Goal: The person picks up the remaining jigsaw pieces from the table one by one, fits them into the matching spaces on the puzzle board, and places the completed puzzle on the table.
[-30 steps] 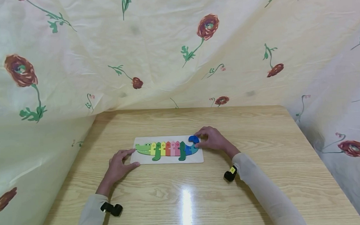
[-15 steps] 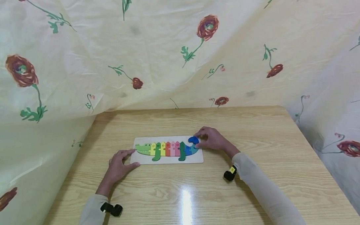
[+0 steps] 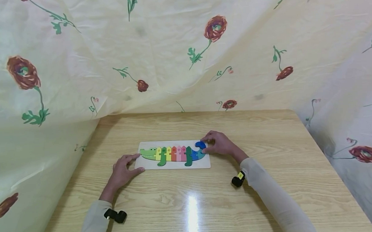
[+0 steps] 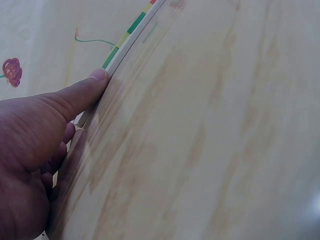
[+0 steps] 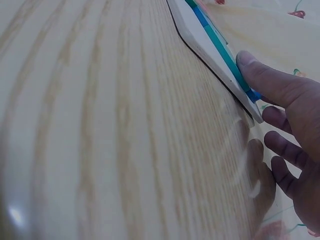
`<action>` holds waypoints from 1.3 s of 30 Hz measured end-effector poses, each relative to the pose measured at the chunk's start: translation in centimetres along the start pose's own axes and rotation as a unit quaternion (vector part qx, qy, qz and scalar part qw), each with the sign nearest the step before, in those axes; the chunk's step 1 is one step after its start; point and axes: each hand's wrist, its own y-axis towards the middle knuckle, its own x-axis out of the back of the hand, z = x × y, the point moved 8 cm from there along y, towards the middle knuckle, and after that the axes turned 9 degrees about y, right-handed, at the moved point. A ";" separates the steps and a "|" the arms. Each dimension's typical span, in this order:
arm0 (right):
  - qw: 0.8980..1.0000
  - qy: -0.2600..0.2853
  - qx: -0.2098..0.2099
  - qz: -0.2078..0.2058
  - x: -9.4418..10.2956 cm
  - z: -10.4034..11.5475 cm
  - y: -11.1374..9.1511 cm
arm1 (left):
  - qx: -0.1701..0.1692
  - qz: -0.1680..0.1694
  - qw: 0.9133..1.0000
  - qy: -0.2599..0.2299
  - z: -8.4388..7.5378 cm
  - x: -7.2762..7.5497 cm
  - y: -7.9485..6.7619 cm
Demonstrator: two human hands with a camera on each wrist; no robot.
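Observation:
A pale wooden puzzle board [image 3: 173, 166] lies flat on the table, bearing a crocodile of coloured pieces: a green head [image 3: 148, 153], striped body pieces and a blue tail. At the board's left end, my left hand [image 3: 121, 172] grips the near corner, the thumb [image 4: 92, 82] along the front edge and a forefinger by the left edge. My right hand [image 3: 220, 143] is at the other end, thumb and forefinger pinching about the dark blue tail piece [image 3: 200, 145]. In the right wrist view its thumb [image 5: 265, 77] touches the tail side; the remaining fingers hang loosely curled.
The light wood table [image 3: 164, 198] extends around the board, with a bright reflection near its front. A flowered cloth [image 3: 159, 55] hangs behind it and along both sides. Black wrist cameras sit on both sleeves [image 3: 268, 191].

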 end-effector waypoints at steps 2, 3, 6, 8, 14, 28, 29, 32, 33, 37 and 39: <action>1.000 0.001 0.001 -0.001 0.0 -0.1 0.0 | 0.001 0.001 1.000 0.000 0.0 0.0 0.0; 1.000 0.002 0.001 -0.002 0.0 -0.1 0.0 | 0.002 0.001 1.000 0.000 0.0 0.0 0.0; 1.000 0.003 0.001 -0.002 0.0 -0.2 0.0 | 0.002 0.002 1.000 -0.001 -0.1 0.0 0.0; 1.000 0.006 -0.002 -0.003 0.1 -0.3 -0.1 | 0.003 0.002 1.000 -0.002 -0.1 0.0 0.0; 1.000 0.015 0.001 -0.008 0.4 -0.4 -0.3 | 0.003 0.003 1.000 -0.004 -0.1 0.0 0.0; 0.996 0.004 0.058 -0.067 4.2 1.6 -2.9 | -0.003 0.005 1.000 0.001 -0.2 0.1 0.1; 0.996 0.004 0.060 -0.073 4.6 1.7 -3.2 | -0.003 0.005 1.000 -0.001 -0.1 0.1 0.1; 0.993 -0.003 0.069 -0.092 5.9 2.5 -4.1 | -0.003 0.005 1.000 -0.003 0.1 0.1 0.1; 0.993 -0.003 0.072 -0.098 6.4 2.7 -4.5 | -0.003 0.005 1.000 -0.004 0.1 0.1 0.1; 0.989 -0.018 0.079 -0.121 8.0 3.9 -6.0 | 0.001 0.010 1.000 -0.013 0.4 0.2 0.3; 0.988 -0.027 0.079 -0.134 8.7 4.4 -6.8 | 0.007 0.017 0.999 -0.030 0.5 0.3 0.2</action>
